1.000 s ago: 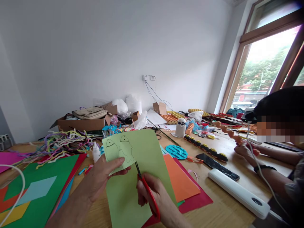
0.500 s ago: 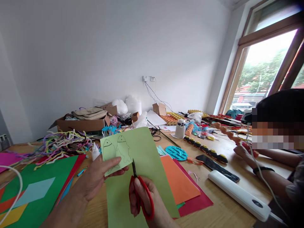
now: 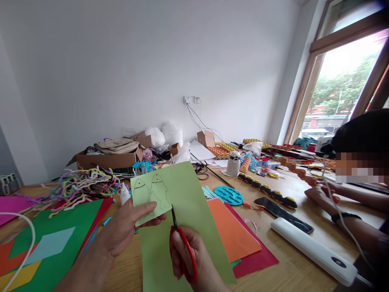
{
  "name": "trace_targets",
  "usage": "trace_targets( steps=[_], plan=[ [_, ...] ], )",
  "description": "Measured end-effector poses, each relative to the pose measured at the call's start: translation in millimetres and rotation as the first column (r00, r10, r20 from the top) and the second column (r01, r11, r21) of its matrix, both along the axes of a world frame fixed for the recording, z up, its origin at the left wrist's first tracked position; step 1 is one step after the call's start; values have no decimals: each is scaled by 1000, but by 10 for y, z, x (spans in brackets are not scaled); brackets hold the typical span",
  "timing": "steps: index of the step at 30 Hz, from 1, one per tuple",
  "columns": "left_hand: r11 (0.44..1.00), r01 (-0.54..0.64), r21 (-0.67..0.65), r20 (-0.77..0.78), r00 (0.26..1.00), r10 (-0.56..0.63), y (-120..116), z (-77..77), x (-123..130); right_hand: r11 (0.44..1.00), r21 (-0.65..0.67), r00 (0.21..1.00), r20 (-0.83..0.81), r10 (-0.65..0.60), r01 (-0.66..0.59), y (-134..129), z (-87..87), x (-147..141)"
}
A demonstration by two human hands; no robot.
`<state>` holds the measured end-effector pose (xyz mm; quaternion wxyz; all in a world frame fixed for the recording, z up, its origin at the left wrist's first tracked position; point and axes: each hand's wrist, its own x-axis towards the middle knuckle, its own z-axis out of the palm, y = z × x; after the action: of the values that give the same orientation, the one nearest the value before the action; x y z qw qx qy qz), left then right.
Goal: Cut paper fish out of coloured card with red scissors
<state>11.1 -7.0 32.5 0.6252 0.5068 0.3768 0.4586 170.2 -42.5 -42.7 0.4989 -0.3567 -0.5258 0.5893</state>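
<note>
Between thumb and fingers, my left hand [image 3: 127, 221] grips a light green sheet of paper [image 3: 140, 207] with two fish drawn on it in dark outline. My right hand [image 3: 194, 253] is closed around the red handles of a pair of scissors [image 3: 174, 221]. The scissor blades look closed and point up, their tips close to the lower right corner of the fish drawing. Whether they touch the paper I cannot tell. A larger olive green sheet [image 3: 194, 202] lies behind and below both hands.
Orange paper [image 3: 234, 233] and dark red paper [image 3: 258, 259] lie to the right, near a phone [image 3: 284, 214] and a long white device [image 3: 313, 249]. Green paper [image 3: 57, 251] and tangled pipe cleaners [image 3: 82, 184] are at left. Another person's hand [image 3: 319, 196] works at far right.
The view has shifted slightly, so most things sit a little further right. My scissors blades have closed and remain near the corner of the light green paper. Both hands keep their hold.
</note>
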Motion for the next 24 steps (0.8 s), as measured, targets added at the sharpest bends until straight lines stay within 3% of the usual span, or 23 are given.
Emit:
trace_targets(
  steps=[6, 14, 24],
  plan=[
    [998, 62, 9, -19, 998, -62, 5, -30, -5, 999, 41, 998, 53, -33, 30, -15, 114, 10],
    [999, 43, -6, -13, 999, -43, -9, -15, -12, 999, 33, 997, 66, -38, 36, 1, 59, 7],
    [999, 38, -9, -20, 999, -38, -37, -26, 36, 996, 34, 994, 72, -82, 79, -26, 183, 3]
  ],
)
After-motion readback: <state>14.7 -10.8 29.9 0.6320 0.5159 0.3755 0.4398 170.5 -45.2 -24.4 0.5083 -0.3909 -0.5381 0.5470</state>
